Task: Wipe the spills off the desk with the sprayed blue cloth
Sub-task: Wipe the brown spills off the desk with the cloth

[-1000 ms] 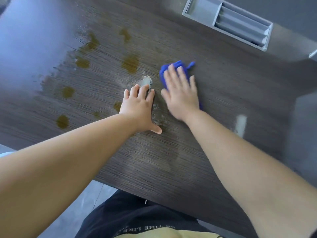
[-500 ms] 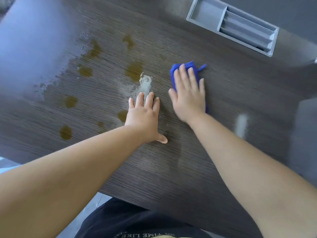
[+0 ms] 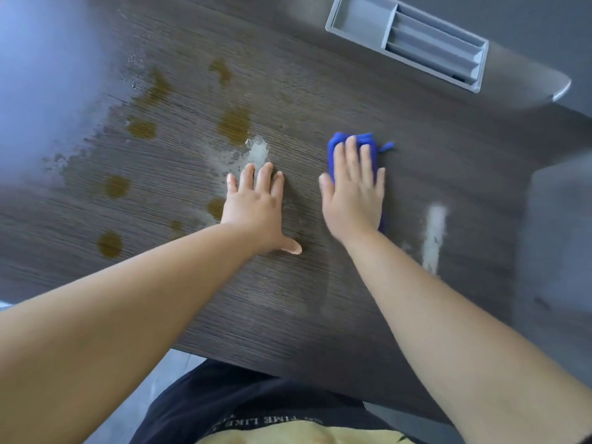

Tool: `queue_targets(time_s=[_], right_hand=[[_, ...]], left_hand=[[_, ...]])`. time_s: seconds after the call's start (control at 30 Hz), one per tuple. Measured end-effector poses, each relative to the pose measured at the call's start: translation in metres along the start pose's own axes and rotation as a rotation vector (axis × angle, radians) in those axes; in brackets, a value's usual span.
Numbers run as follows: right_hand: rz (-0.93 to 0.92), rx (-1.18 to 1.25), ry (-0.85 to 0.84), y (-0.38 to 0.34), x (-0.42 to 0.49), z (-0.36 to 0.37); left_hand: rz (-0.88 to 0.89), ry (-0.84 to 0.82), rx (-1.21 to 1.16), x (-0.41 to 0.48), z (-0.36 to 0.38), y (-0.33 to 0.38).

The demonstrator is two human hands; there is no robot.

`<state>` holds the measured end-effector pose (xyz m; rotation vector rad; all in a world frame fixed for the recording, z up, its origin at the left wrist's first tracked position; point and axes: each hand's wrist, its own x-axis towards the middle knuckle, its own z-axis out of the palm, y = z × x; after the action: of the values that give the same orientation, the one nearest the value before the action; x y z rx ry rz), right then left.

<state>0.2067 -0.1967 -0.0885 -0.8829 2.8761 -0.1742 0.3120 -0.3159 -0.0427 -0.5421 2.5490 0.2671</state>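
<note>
Rightward went the right hand (image 3: 352, 200), sliding the blue cloth (image 3: 368, 138) away from the brown spills (image 3: 234, 125). Soft and limp, the cloth sits pinned under flat fingers and is best pressed mid-fold. The left hand (image 3: 256, 213) rests flat, holding nothing, on the worktop (image 3: 320, 315).

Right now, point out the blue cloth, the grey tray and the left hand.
blue cloth (image 3: 333, 143): head view, far edge past fingertips.
grey tray (image 3: 362, 16): head view, wide compartment's floor.
left hand (image 3: 256, 214): head view, its back.

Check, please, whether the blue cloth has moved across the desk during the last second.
Yes. The blue cloth, under the right hand, has slid rightward, away from the pale foamy patch.
</note>
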Motion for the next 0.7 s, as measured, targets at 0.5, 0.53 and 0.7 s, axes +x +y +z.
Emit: queue_targets(time_s=[0.5, 0.53, 0.7], right_hand=[[-0.102, -0.054, -0.046, 0.03, -0.069, 0.003], [-0.243, -0.049, -0.061, 0.03, -0.09, 0.003], [-0.628, -0.107, -0.134, 0.097, -0.127, -0.006]], left_hand=[[0.117, 0.258, -0.121, -0.029, 0.02, 0.017], [0.108, 0.279, -0.149, -0.036, 0.024, 0.018], [-0.007, 0.34, -0.226, -0.087, 0.056, 0.005]])
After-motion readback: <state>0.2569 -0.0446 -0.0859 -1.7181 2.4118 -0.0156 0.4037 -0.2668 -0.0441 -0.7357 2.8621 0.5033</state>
